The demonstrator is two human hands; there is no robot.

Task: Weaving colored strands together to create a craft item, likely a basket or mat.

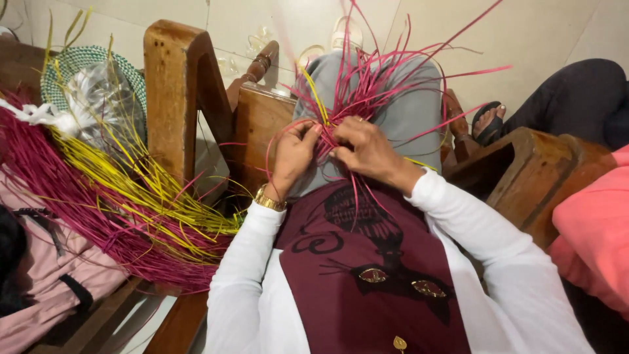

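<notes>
Pinching pink straw strands [367, 78], left hand [293, 152], right hand [367, 147], wrists bent inward

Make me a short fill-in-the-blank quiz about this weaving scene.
1. Both hands work a fan of ____ strands on the lap.
2. The left hand has a ____ watch at its wrist.
3. Beside the magenta bundle on the bench lie ____ strands.
Missing words: magenta; gold; yellow
</notes>
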